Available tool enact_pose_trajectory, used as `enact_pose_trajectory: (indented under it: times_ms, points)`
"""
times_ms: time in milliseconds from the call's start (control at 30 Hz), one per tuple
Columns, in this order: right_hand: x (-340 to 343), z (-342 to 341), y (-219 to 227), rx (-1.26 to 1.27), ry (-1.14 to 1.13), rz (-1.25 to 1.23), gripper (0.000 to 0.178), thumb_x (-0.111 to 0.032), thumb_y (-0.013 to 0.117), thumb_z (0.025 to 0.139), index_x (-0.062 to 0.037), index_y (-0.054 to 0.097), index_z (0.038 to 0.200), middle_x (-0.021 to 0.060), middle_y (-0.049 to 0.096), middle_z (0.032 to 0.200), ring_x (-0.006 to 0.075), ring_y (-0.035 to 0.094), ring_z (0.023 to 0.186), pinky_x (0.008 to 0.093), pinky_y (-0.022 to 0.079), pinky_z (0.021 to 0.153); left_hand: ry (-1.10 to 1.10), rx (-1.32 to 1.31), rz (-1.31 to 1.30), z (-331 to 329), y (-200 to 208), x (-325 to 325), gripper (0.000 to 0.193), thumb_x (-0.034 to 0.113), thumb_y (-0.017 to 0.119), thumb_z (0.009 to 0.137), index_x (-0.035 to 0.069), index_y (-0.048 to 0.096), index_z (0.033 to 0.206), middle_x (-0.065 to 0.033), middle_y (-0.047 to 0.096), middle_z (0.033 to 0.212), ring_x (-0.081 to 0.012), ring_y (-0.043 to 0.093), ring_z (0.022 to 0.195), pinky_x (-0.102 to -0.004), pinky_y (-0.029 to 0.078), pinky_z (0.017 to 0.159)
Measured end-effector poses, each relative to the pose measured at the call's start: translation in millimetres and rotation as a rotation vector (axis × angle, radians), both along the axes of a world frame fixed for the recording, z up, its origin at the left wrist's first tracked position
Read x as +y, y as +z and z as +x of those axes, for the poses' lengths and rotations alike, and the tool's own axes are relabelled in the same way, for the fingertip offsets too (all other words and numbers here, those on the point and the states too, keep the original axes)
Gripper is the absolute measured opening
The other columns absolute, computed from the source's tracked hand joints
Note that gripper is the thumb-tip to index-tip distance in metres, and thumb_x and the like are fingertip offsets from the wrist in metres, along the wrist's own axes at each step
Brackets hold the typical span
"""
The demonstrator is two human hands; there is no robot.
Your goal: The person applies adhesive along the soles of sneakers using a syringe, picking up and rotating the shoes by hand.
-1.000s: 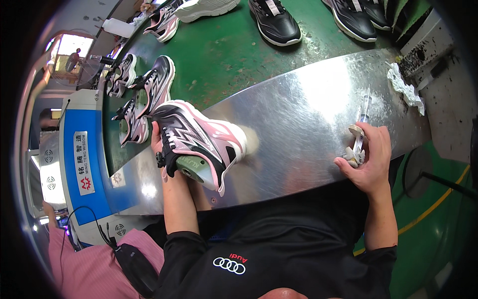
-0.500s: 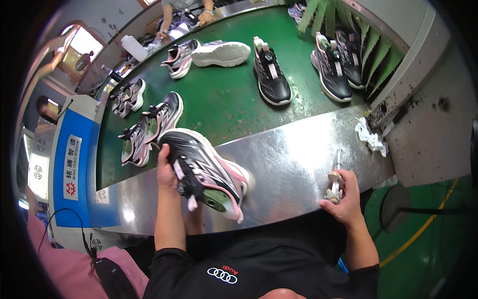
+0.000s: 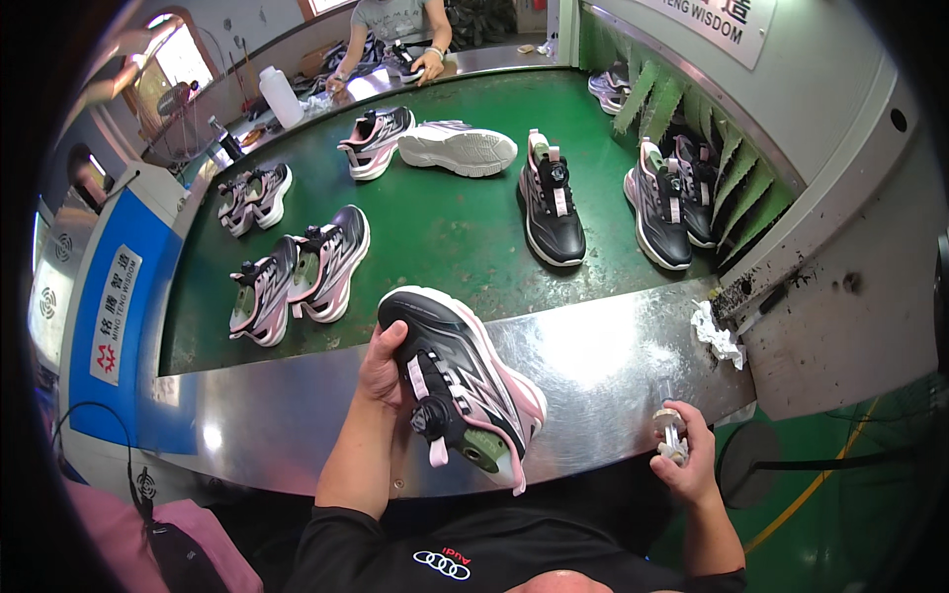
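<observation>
The left hand [image 3: 381, 364] is gripping a black-and-pink sneaker [image 3: 457, 383] above the steel tabletop [image 3: 593, 366]. The right hand [image 3: 684, 457] is holding a small white tool [image 3: 669, 430] in a closed grip at the tabletop's near edge.

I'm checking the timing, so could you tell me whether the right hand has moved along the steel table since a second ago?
Yes. The right hand has drawn back from the steel table top to its near edge, farther from the crumpled white rag.

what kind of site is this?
Likely a shoe factory line: finished sneakers spaced along a green conveyor belt, a steel workbench, and a left hand holding a sneaker.
</observation>
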State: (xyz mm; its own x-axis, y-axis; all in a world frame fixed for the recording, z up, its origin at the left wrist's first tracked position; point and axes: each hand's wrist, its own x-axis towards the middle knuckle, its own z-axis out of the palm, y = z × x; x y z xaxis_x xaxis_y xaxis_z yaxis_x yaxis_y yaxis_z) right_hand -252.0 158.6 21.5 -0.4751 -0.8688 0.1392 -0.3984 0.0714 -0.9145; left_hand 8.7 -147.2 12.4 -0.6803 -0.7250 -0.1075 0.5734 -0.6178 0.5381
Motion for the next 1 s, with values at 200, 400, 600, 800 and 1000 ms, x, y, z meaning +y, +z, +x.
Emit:
enact_pose_trajectory:
  times_ms: [200, 400, 600, 800, 1000]
  points:
    - [-23, 23, 32, -0.437, 0.177, -0.175, 0.090, -0.050, 0.079, 0.063, 0.0033, 0.039, 0.123, 0.0095, 0.055, 0.102, 0.0178, 0.056, 0.093, 0.0315, 0.045, 0.084, -0.044, 0.019, -0.197, 6, 26, 14, 0.043, 0.009, 0.068, 0.075, 0.001, 0.054, 0.115, -0.0148, 0.062, 0.108, -0.0276, 0.062, 0.100, -0.0417, 0.049, 0.091]
    - [-76, 55, 75, -0.582, 0.429, -0.347, 0.092, -0.071, 0.068, 0.062, -0.0017, 0.040, 0.116, 0.0116, 0.055, 0.091, 0.0208, 0.055, 0.075, 0.0294, 0.037, 0.063, -0.041, 0.093, -0.199, 16, 25, 28, 0.053, -0.001, 0.071, 0.071, 0.005, 0.050, 0.119, -0.0107, 0.060, 0.109, -0.0241, 0.060, 0.102, -0.0401, 0.049, 0.090]
    - [-105, 76, 92, -0.856, 0.767, -0.415, 0.091, -0.073, 0.064, 0.065, 0.0009, 0.041, 0.114, 0.0167, 0.054, 0.087, 0.0231, 0.052, 0.078, 0.0333, 0.039, 0.078, -0.074, 0.049, -0.445, 21, 22, 32, 0.052, 0.000, 0.074, 0.069, 0.005, 0.053, 0.116, -0.0051, 0.060, 0.106, -0.0153, 0.057, 0.099, -0.0316, 0.045, 0.089]
    - [-121, 93, 106, -0.859, 0.792, -0.342, 0.083, -0.069, 0.063, 0.069, -0.0024, 0.045, 0.113, 0.0184, 0.057, 0.082, 0.0225, 0.050, 0.074, 0.0348, 0.035, 0.072, -0.065, 0.002, -0.580, 25, 26, 35, 0.054, 0.001, 0.078, 0.066, 0.005, 0.055, 0.115, -0.0040, 0.058, 0.108, -0.0139, 0.055, 0.103, -0.0303, 0.043, 0.091]
    - [-126, 94, 107, -0.817, 0.767, -0.283, 0.077, -0.070, 0.061, 0.071, -0.0060, 0.046, 0.111, 0.0185, 0.061, 0.078, 0.0216, 0.049, 0.071, 0.0322, 0.034, 0.064, -0.081, -0.038, -0.634, 26, 34, 37, 0.053, 0.000, 0.078, 0.065, 0.005, 0.057, 0.113, -0.0042, 0.058, 0.107, -0.0142, 0.054, 0.103, -0.0302, 0.042, 0.091]
